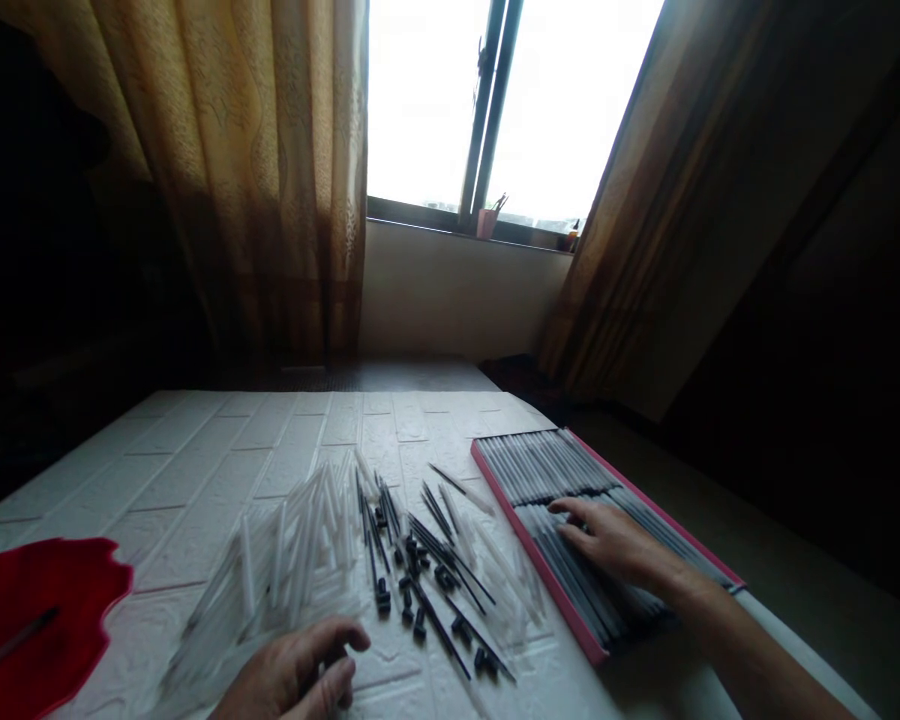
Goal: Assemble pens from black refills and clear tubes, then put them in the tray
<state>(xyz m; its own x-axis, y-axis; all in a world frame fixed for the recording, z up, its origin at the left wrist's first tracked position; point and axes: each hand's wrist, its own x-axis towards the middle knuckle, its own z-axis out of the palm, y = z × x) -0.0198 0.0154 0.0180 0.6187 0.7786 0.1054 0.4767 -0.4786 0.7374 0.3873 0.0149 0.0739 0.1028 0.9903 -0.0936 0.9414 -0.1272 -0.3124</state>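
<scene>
My left hand (296,668) is low in the view, just in front of a heap of clear plastic tubes (311,535). Its fingers are bent, with a gap between thumb and forefinger and nothing visible there. On the right, my right hand (611,538) rests over a pink-rimmed tray (529,543), fingers loosely apart and touching the grey pen-like sticks (529,465) packed in two rows. Between the hands lie thin black rods (441,628) with pointed ends and several small black plastic pieces (382,597), mixed with more clear tubes (506,575).
A red wavy-edged mat or dish (82,590) sits at the left, with one thin stick (15,645) on it. The white brick-patterned table top (217,440) reaches toward the window wall. Curtains (270,180) hang beside the window, and a pink cup (486,223) stands on the sill.
</scene>
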